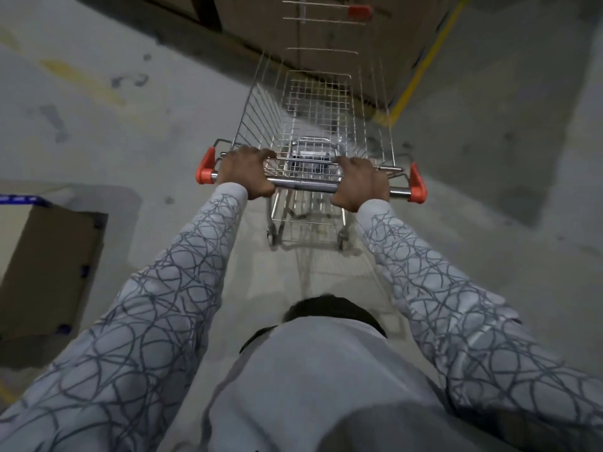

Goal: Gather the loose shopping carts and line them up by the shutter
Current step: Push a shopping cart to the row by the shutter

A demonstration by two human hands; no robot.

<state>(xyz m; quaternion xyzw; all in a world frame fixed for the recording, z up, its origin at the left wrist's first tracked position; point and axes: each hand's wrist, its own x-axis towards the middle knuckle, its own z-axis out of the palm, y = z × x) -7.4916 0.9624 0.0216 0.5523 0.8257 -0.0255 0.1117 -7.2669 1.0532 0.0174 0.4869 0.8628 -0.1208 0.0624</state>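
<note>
second cart [326, 17] ahead blurred, cardboard [49, 272] cut by left edge

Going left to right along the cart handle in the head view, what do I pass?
Left orange end cap → left hand → bare middle of the handle bar → right hand → right orange end cap.

Setting: back area or parking level of a shop. Evidence: bare, stained concrete floor [489, 125]; wire shopping cart [313, 125] with orange handle caps; yellow painted line [421, 66] just right of the cart; flattened cardboard [49, 272] lying well to its left.
</note>
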